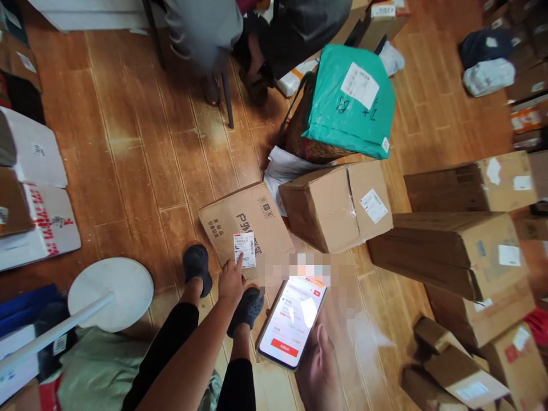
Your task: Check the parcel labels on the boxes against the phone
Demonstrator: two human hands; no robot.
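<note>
My left hand (232,282) reaches over a flat brown cardboard box (225,214) on the floor, its index finger stretched out onto the white shipping label (244,250). It holds nothing; its other fingers partly hide one another. In my right hand (321,354) is a smartphone (291,322), tilted, its screen lit with a red button near the bottom. The thumb lies along the phone's right side, and the fingers behind it are hidden. Dark printed characters run across the box top. Just beyond it sits a taller taped carton (334,208) with its own label.
A green-wrapped parcel (355,108) lies on a woven basket behind the carton. Tall cartons (440,245) and smaller boxes (466,377) stand at right. A round white base with a pole (110,285) is at left. A seated person's legs (205,28) show at the top.
</note>
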